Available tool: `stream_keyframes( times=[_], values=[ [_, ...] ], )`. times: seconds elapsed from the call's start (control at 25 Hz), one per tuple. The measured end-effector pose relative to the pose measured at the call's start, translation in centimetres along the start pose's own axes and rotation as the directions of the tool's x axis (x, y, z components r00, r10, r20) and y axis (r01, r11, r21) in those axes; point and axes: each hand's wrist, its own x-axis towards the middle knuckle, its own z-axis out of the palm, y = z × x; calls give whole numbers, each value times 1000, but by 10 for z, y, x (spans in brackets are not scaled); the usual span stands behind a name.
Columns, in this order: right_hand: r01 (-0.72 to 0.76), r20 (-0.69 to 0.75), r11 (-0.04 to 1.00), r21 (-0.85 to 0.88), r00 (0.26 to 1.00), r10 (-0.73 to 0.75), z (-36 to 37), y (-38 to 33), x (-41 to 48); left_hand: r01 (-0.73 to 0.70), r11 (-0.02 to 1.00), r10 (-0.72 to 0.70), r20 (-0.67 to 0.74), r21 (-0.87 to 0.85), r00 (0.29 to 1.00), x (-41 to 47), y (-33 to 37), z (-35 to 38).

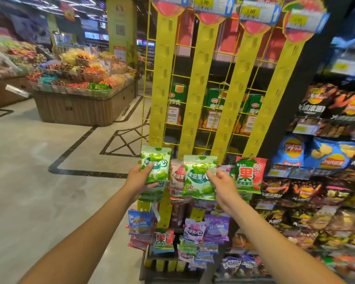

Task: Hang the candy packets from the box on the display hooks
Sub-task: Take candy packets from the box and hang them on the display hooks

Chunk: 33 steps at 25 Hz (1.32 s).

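Spreading toward 9 o'clock, bare floor (39,160) leaves free room, while chip shelves (326,160) crowd the 3 o'clock edge and yellow hook strips (199,78) rise toward 12. The left hand (138,178) pinches one green candy packet (157,160) at its lower left, thumb on its face, and the right hand (223,184) pinches a second green packet (197,177) by its right edge, both at the strips' feet. Price tags (204,2) up top read 5.00; the second packet shows 50%

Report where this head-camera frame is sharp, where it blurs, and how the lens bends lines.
Head view: sharpest at centre, print legible on the green packet gripped by the right hand; head view: price tags and right-edge chip bags smear; head view: wide-angle lens fans the yellow strips outward; glare on the floor.
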Motion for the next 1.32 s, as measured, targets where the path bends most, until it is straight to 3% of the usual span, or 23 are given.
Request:
stream_keyframes(
  times=[0.44, 0.6, 0.76, 1.2, 1.32],
  values=[
    [-4, -2, 997, -73, 1000, 4, 13, 10, 9, -4, 997, 8, -53, 75, 999, 20, -32, -18],
    [6, 22, 997, -83, 1000, -4, 20, 8, 9, -64, 966, 96, -118, 250, 988, 22, -39, -26],
    [-5, 37, 997, -74, 999, 8, 29, 8, 10, -125, 858, 224, -144, 499, 964, 11, -33, -22],
    [-21, 82, 999, -45, 996, 24, 55, 1, 13, -180, 802, 318, -152, 569, 936, -1, -24, -33],
    [-25, 99, 999, -22, 995, 27, 66, 0, 17, -222, 782, 399, -194, 582, 896, -6, -17, -34]
  ],
)
